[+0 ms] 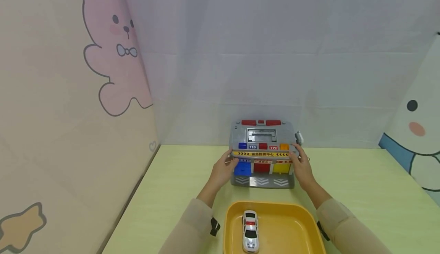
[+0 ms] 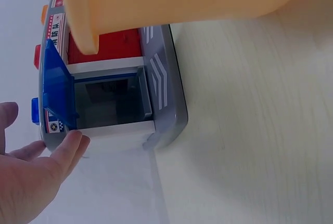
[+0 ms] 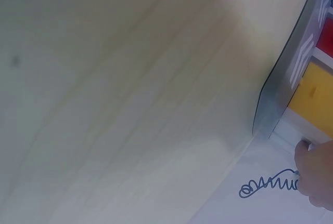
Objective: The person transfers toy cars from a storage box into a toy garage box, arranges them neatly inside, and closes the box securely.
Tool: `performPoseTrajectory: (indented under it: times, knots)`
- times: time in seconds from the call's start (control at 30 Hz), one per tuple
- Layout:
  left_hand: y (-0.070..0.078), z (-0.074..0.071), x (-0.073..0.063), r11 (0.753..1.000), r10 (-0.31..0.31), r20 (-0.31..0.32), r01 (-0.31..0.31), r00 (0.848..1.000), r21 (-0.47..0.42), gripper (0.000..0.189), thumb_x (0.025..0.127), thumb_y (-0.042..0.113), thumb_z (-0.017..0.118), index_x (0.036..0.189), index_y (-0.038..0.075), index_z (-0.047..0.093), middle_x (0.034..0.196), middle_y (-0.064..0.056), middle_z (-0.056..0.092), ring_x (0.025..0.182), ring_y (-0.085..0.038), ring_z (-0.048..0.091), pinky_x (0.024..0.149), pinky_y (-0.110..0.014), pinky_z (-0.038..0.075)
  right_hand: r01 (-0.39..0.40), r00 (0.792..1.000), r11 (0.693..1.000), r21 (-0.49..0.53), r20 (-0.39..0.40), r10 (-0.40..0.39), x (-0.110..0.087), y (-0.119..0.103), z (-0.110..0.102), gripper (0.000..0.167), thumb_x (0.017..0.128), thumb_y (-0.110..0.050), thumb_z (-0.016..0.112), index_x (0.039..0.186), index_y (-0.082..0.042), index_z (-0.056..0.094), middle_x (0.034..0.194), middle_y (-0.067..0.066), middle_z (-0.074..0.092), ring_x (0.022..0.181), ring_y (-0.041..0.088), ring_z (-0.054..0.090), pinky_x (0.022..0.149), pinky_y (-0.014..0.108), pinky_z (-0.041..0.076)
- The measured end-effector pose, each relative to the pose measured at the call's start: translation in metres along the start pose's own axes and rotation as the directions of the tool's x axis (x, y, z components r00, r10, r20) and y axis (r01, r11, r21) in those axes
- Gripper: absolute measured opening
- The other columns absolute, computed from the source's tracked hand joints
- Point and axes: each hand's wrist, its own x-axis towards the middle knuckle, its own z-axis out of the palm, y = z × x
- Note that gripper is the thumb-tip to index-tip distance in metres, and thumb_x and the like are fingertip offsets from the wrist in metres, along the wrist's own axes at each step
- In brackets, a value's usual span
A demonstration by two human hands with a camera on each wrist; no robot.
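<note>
Two hands are at the toy station [image 1: 262, 157], which stands on the worktop [image 1: 343, 193] just beyond the yellow tray [image 1: 285, 231]. We see the left hand [image 1: 223, 169] touching its left side with fairly straight fingers, while the right hand [image 1: 304, 170] grips the front right corner of the roof by thumb and finger.

With one side only touched and the other gripped, we judge that an uneven push could twist the station or slide it into the tray. The blue door [image 2: 58, 86] is swung outward, close to the left fingers; a careless shift could bend its hinge. On the right, a coiled cord [image 3: 273, 183] hangs beside the hand and could snag on a finger. Should the tray be knocked, the white car [image 1: 250, 231] lying loose in it could roll.

As for writing, we read 紧急指挥中心 (emergency command centre) on the yellow banner [image 1: 237, 154], between black chevrons. Above it stand a blue label [image 1: 252, 147] with 110 and a red label [image 1: 273, 147] with 119. The left wrist view shows a side-on sign [image 2: 56, 34] ending in 防队. Marks on the car's bonnet are too small for us, and we find no brand.
</note>
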Motion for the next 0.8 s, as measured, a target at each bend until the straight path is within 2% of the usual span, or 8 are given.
performPoseTrajectory:
  times: [0.13, 0.2, 0.33, 0.53, 0.8]
  knots:
    - [0.0, -0.001, -0.007, 1.0, 0.011, 0.014, -0.011, 1.0, 0.005, 0.055, 0.1, 0.036, 0.055, 0.149, 0.014, 0.041, 0.134, -0.018, 0.054, 0.122, -0.035, 0.053, 0.095, -0.052, 0.046, 0.01, 1.0, 1.0, 0.005, -0.001, -0.01, 0.002, 0.003, -0.001, 0.052, 0.106, -0.032, 0.04, 0.151, -0.009, 0.027, 0.132, 0.019, 0.043, 0.096, 0.01, 0.047, 0.084, 0.028, 0.043]
    - [0.001, -0.001, -0.01, 1.0, 0.012, 0.021, -0.012, 1.0, 0.016, 0.053, 0.1, 0.035, 0.055, 0.148, 0.014, 0.042, 0.135, -0.018, 0.053, 0.123, -0.035, 0.052, 0.095, -0.051, 0.046, 0.029, 1.0, 1.0, 0.0, -0.01, -0.029, 0.006, 0.012, -0.001, 0.052, 0.106, -0.034, 0.04, 0.152, -0.011, 0.028, 0.131, 0.018, 0.043, 0.095, 0.01, 0.047, 0.085, 0.031, 0.043]
    - [0.002, -0.002, -0.015, 0.999, 0.027, 0.033, -0.028, 0.999, 0.044, 0.048, 0.1, 0.035, 0.056, 0.142, 0.012, 0.049, 0.136, -0.018, 0.053, 0.123, -0.035, 0.052, 0.094, -0.05, 0.047, 0.043, 0.999, 0.999, -0.012, -0.021, -0.043, 0.006, 0.015, 0.0, 0.053, 0.106, -0.037, 0.04, 0.151, -0.012, 0.028, 0.129, 0.019, 0.045, 0.095, 0.009, 0.048, 0.086, 0.034, 0.044]
    - [0.005, -0.004, -0.026, 0.998, 0.013, 0.067, -0.017, 0.998, 0.055, 0.041, 0.099, 0.032, 0.057, 0.134, 0.011, 0.056, 0.134, -0.016, 0.054, 0.122, -0.035, 0.052, 0.091, -0.049, 0.049, 0.017, 1.0, 1.0, -0.012, -0.012, -0.017, 0.004, 0.014, 0.001, 0.054, 0.106, -0.039, 0.04, 0.152, -0.013, 0.027, 0.13, 0.02, 0.045, 0.097, 0.009, 0.049, 0.089, 0.037, 0.043]
    - [0.007, -0.006, -0.036, 0.998, 0.006, 0.093, -0.013, 0.996, 0.068, 0.039, 0.1, 0.033, 0.056, 0.134, 0.014, 0.056, 0.133, -0.012, 0.056, 0.122, -0.033, 0.052, 0.091, -0.049, 0.05, 0.002, 1.0, 1.0, -0.011, -0.012, -0.002, 0.004, 0.016, 0.003, 0.055, 0.105, -0.04, 0.039, 0.152, -0.013, 0.026, 0.135, 0.02, 0.043, 0.102, 0.014, 0.047, 0.094, 0.042, 0.04]
